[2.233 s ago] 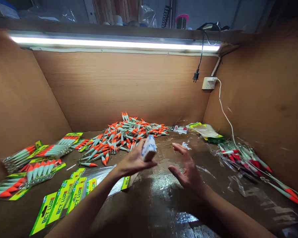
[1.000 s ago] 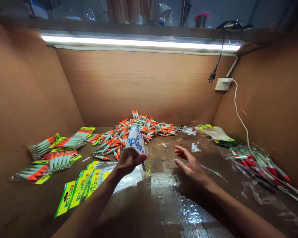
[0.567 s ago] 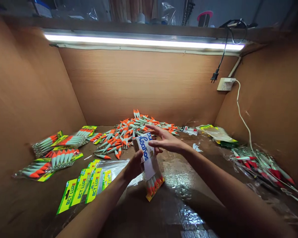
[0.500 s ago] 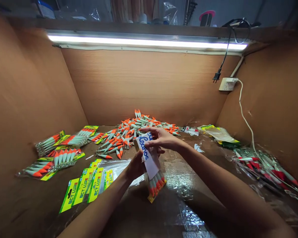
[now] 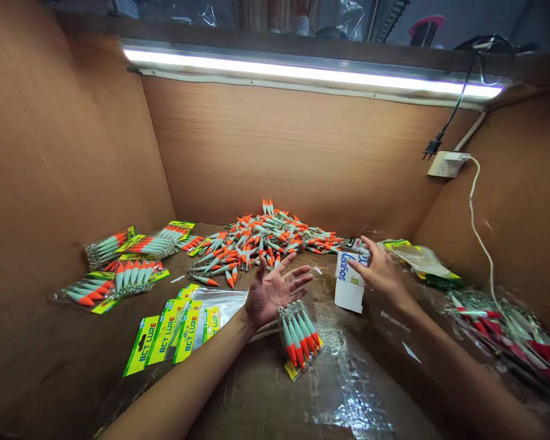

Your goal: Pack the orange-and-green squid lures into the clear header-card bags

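My left hand point(image 5: 277, 294) is palm up with its fingers spread, holding nothing. Just below its palm lies a clear packet of orange-and-white fishing lures point(image 5: 299, 336), their metal ends toward the hand; I cannot tell whether the two touch. My right hand point(image 5: 381, 272) has its thumb and fingers apart beside a white card point(image 5: 349, 293) with blue handwriting. The thumb overlaps the card's upper edge, though contact is unclear. Behind both hands spreads a heap of loose orange-and-white lures point(image 5: 261, 235).
Yellow-headed empty bags point(image 5: 153, 342) are fanned out at left, below filled lure packets point(image 5: 135, 275). Red-and-white lures in plastic point(image 5: 486, 324) lie at right, near more yellow-topped bags point(image 5: 421, 263). A black plug point(image 5: 433, 146) hangs beside a wall socket point(image 5: 447, 164).
My left hand has let go of the lure packet, which now lies lower on the table. The white card has moved right, away from the packet, and my right hand has opened beside it.
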The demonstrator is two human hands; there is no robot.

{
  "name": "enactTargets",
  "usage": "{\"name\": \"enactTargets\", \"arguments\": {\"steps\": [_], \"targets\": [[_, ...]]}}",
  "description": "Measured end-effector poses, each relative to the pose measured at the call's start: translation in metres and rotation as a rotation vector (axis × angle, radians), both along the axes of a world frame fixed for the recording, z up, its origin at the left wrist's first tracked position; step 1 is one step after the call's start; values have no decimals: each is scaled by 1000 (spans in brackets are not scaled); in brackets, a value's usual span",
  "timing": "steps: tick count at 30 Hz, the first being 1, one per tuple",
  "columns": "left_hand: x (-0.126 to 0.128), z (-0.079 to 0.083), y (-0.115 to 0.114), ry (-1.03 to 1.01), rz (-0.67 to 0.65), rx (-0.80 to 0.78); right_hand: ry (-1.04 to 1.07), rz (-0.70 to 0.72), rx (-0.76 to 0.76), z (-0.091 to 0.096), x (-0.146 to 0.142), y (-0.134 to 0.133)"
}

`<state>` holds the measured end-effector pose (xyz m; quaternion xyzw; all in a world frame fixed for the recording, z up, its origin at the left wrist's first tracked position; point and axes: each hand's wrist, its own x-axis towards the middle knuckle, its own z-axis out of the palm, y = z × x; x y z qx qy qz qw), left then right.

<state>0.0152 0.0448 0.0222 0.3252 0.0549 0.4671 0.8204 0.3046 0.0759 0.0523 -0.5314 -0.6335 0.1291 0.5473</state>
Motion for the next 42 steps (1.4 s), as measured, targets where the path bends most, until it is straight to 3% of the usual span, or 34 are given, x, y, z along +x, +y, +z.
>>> {"name": "enactTargets", "arguments": {"steps": [2, 3, 7, 8, 10, 13, 15, 18, 21, 28, 35, 42], "targets": [[2, 1, -1, -6, 4, 3, -137, -26, 38, -19, -5, -19], [3, 3, -2, -6, 10, 5, -168, 80, -30, -28, -14, -29], [8, 9, -5, -1, 37, 12, -130, 770, -534, -53, -64, -61], [8, 10, -6, -2, 47, 9, -74, 871, -612, -57, -74, -65], [8, 9, -5, 1, 90, -6, 59, 945, -690, -64, -84, -66], [7, 2, -3, 103, 169, -43, 235, 857, -671, -68, -80, -59], [9, -7, -2, 279, 153, -39, 314, 767, -617, -67, -73, -54], [15, -20, -4, 563, 139, 74, 344, 665, -545, -64, -64, -51], [22, -27, -5, 694, 265, 192, 307, 608, -488, -63, -62, -51], [25, -23, -8, 738, 411, 217, 364, 551, -440, -62, -65, -58], [27, -23, -12, 661, 308, 167, 474, 619, -486, -54, -70, -62], [27, -22, -21, 735, 240, 154, 475, 477, -411, -38, -45, -50]]}}
